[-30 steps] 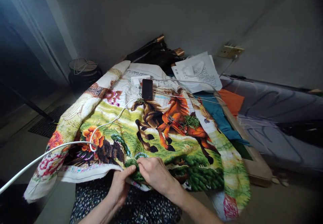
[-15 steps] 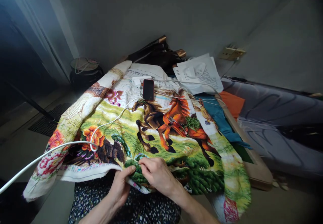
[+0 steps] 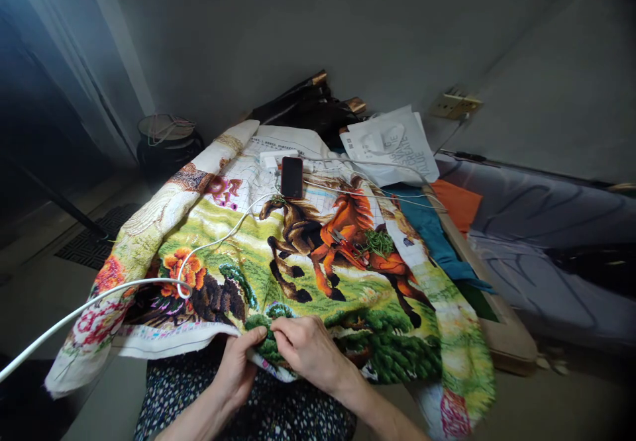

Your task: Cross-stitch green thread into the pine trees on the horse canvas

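Note:
A large cross-stitch cloth (image 3: 248, 229) with running horses and flowers spreads before me, its two sides rolled up. At its near edge my left hand (image 3: 239, 365) grips the cloth, thumb on top and fingers underneath. Just to the right, my right hand (image 3: 308, 348) is closed in a pinch over the green stitched part; whatever sits between its fingertips is too small to make out. On the orange horse lie red-handled snips (image 3: 349, 245) beside a tangle of green thread (image 3: 378, 244). A smartphone (image 3: 292, 177) rests farther up the cloth.
A white cable (image 3: 89, 305) loops across the cloth from the left. Behind stand a white paper bag (image 3: 392, 143) and dark bundled stuff (image 3: 303, 106). A wall socket (image 3: 456, 104) is at the right, a round stool (image 3: 166, 136) at the left.
My right hand has shifted slightly down and left, nearer to the cloth beside my left thumb. My left hand keeps its hold on the edge.

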`<state>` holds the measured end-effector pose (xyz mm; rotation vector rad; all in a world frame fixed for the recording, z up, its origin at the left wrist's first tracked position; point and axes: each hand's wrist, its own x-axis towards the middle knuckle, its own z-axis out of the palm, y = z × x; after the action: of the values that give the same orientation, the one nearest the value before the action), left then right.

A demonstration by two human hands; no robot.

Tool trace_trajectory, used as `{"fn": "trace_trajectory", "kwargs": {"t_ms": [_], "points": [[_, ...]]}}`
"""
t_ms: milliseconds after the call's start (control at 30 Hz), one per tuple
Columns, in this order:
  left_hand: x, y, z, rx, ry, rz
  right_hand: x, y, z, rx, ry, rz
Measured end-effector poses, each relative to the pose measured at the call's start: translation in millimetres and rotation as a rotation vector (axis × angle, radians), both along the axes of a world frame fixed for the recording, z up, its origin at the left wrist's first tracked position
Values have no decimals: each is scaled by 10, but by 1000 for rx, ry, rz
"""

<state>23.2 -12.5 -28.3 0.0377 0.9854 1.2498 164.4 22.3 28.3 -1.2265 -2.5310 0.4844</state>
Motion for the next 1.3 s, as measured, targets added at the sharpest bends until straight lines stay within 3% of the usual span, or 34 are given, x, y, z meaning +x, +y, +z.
{"fn": "trace_trajectory", "kwargs": {"t_ms": [300, 600, 933, 1067, 1300], "points": [[7, 3, 39, 6, 0, -7, 2, 22, 41, 8, 73, -50], [-1, -2, 17, 15, -13, -12, -26, 16, 74, 37, -97, -13], [-9, -3, 26, 33, -25, -29, -45, 188, 265, 44, -349, 173], [3, 5, 60, 42, -15, -27, 10, 409, 310, 70, -278, 293], [-2, 18, 33, 49, 4, -16, 73, 716, 205, -88, -49, 462]]}}
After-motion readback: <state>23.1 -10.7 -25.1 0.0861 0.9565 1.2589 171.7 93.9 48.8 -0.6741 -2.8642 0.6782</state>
